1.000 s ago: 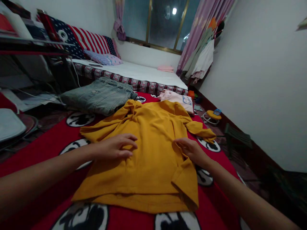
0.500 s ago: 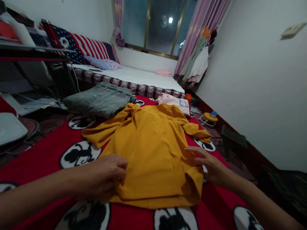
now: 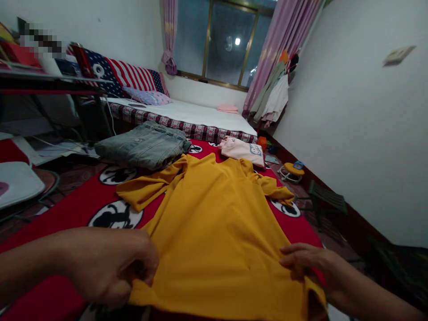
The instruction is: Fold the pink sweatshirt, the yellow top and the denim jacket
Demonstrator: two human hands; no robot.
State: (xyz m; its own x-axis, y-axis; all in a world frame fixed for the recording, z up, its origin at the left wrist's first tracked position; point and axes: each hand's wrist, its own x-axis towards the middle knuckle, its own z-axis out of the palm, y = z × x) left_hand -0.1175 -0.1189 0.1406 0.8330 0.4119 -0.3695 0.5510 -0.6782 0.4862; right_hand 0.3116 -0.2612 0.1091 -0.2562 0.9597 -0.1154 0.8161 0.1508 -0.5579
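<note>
A mustard-yellow long-sleeved top (image 3: 214,232) lies spread on a red blanket (image 3: 63,214) with black-and-white round figures, its neck away from me and its hem toward me. My left hand (image 3: 113,263) is closed on the hem's left corner, which lifts a little off the blanket. At the right side near the hem, my right hand (image 3: 310,267) pinches the fabric, thumb partly hidden under it. Both sleeves stretch outward, the left one bent and creased.
Folded denim (image 3: 143,145) lies beyond the left sleeve, and a folded pink garment (image 3: 242,151) beyond the neckline. A bed (image 3: 197,113) stands under the window. To the right are a yellow stool (image 3: 293,169) and a dark green folding stool (image 3: 327,196); a desk (image 3: 50,84) is at left.
Both hands have moved toward me and farther apart, drawing the hem nearer and wider. The top's body looks flatter and tauter. The left hand has closed on the hem corner.
</note>
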